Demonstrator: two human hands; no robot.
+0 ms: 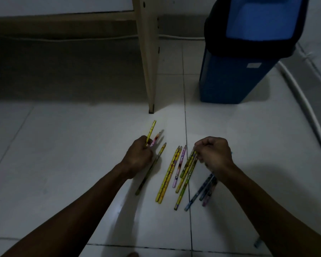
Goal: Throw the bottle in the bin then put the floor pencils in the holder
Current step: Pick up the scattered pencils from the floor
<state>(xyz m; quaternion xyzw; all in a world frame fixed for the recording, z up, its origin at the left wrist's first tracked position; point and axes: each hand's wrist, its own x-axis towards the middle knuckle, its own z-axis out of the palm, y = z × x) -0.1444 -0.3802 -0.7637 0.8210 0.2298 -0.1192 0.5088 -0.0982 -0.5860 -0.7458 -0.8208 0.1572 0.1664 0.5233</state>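
Seen from a head camera looking down at a white tiled floor (63,164), dimly lit. Two bare forearms reach forward from the bottom corners. The left hand (139,156) is curled around a yellow pencil (151,132) and a pink pencil (156,139), whose tips stick out past the knuckles toward the table leg. A greenish pencil (148,171) lies on the floor just beside and partly under that hand.

The right hand (214,154) is curled too, its fingertips pinching the upper ends of a bunch of yellow-green pencils (186,175) that slant down to the floor. Between the hands lie two long yellow pencils (167,175) side by side and a short pink pencil (179,167). Below the right wrist lie several blue pencils (202,191), partly hidden by the arm.

Ahead, a pale wooden table leg (148,71) stands just beyond the pencils, with deep shadow under the table to its left. To its right stands a blue bin (230,80) with a black rim and blue swing lid, well apart from the hands. A white pipe (304,101) runs along the floor's right edge. Open tile spreads left of the left arm and between the forearms.
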